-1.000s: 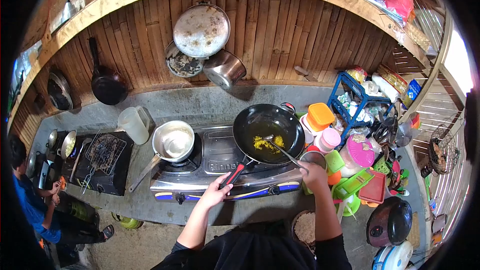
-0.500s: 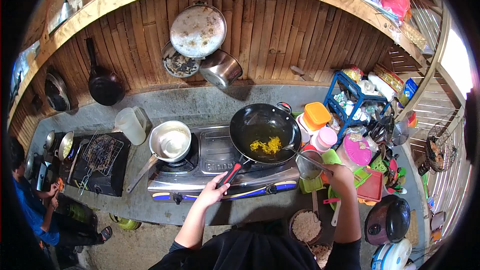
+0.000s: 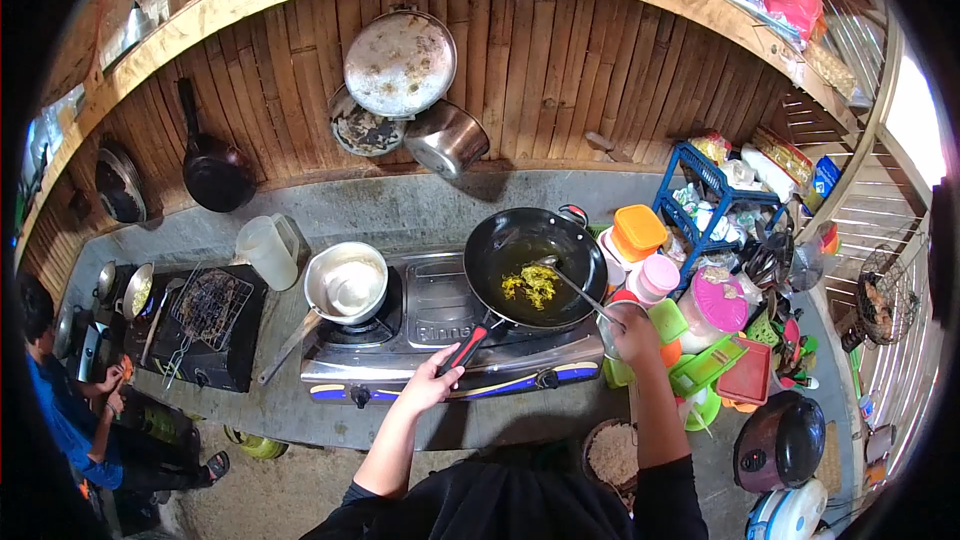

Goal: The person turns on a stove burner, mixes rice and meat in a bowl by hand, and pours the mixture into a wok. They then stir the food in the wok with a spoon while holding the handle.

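A black wok (image 3: 500, 290) sits on the right burner of a steel gas stove (image 3: 435, 305). My left hand (image 3: 435, 380) is closed round its black-and-red handle (image 3: 468, 348). Yellow shredded food (image 3: 532, 286) lies in oil in the middle of the wok. My right hand (image 3: 635, 332) grips a long-handled metal cooking utensil (image 3: 578, 290). Its small rounded head rests against the far side of the food; its exact shape is hard to make out. On the left burner stands a pale saucepan (image 3: 346, 285) with a long handle.
Left of the stove are a plastic jug (image 3: 268, 252) and a wire grill rack (image 3: 212, 308). Plastic containers (image 3: 640, 232) and a blue rack (image 3: 718, 195) crowd the right side, near a rice cooker (image 3: 780, 440). Another person (image 3: 75, 410) stands at far left, holding something orange.
My right hand has moved left and up, carrying the utensil's head from the food's right edge to its far side. The food looks more gathered. My left hand stays on the handle.
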`<state>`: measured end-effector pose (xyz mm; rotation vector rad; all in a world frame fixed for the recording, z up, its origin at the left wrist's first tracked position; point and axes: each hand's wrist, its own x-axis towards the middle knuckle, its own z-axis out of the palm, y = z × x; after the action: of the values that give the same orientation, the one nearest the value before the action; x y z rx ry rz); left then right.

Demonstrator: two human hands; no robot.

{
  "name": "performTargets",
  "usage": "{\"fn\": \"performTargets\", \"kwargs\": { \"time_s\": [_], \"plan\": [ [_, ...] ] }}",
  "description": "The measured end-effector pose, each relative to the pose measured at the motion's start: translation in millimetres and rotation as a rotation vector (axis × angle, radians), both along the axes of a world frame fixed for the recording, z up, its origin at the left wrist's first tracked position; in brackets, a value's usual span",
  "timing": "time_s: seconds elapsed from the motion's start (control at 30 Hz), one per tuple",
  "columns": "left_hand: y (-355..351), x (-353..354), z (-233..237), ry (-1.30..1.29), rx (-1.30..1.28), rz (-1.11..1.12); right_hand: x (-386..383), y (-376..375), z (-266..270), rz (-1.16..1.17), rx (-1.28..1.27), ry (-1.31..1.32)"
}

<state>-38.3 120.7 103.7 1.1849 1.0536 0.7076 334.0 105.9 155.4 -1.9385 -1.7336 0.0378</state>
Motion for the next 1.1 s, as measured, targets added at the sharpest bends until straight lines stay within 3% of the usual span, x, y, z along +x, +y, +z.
{"fn": "performTargets", "kwargs": {
  "time_s": [0.27,0.63,1.1],
  "plan": [
    [-2.4,1.6,8.9,0.027,0.000,0.006,0.7,-20.9,10.2,-0.021,-0.075,-0.046],
    [-2.1,1.5,6.4,-0.004,-0.013,0.014,10.0,-75.9,91.8,-0.053,-0.271,-0.118],
    [-1.4,1.3,0.8,0.009,0.022,0.015,-7.0,-18.2,-0.2,0.062,-0.063,0.129]
  ]
}}
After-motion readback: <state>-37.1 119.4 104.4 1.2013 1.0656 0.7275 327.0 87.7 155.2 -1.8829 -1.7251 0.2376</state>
